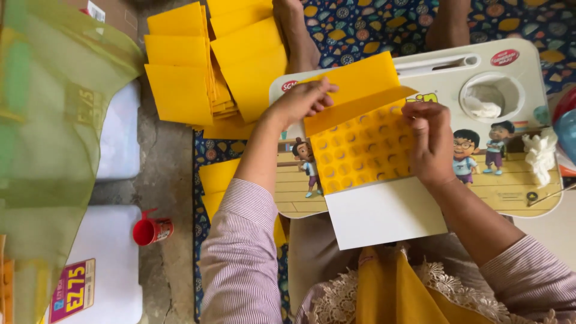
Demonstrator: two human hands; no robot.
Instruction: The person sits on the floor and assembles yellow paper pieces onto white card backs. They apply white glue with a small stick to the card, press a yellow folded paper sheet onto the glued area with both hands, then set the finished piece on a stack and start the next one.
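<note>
The left hand (303,99) pinches the folded top flap of a yellow paper envelope (360,135), while the right hand (431,141) grips its right edge. The envelope, patterned with rows of raised dots and white at its lower end, lies on a cartoon-printed lap desk (510,174). A stack of yellow sheets (210,66) sits just beyond.

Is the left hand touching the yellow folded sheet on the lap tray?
Touching. The head view shows the left hand with fingertips pressed on the top flap of the yellow folded sheet.

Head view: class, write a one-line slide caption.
Both hands fold a yellow card on a lap tray.
</note>
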